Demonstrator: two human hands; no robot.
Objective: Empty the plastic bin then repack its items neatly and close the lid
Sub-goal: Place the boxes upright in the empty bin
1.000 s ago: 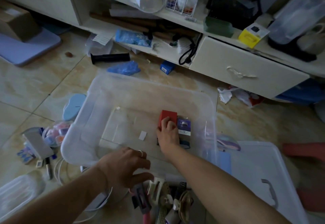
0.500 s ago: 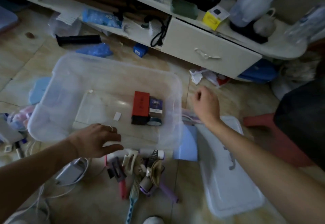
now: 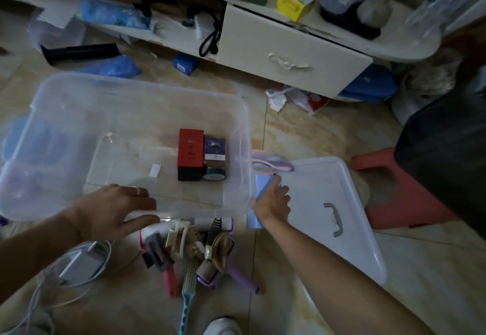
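The clear plastic bin sits on the tiled floor at the left. Inside it a red box stands next to a purple box, with a roll of tape and a white slip close by. My left hand grips the bin's near rim, fingers over it and thumb outside. My right hand is down on a light blue flat item just right of the bin, fingers curled on its edge. The white lid lies handle up beside it.
A pile of combs, brushes and clips lies in front of the bin. A white charger with cables is at the lower left. A red stool stands right of the lid. A white cabinet drawer and floor clutter are behind.
My right hand left the red box in the bin, swung out to the right and came down on the light blue flat item. My left hand stayed at the bin's near rim.
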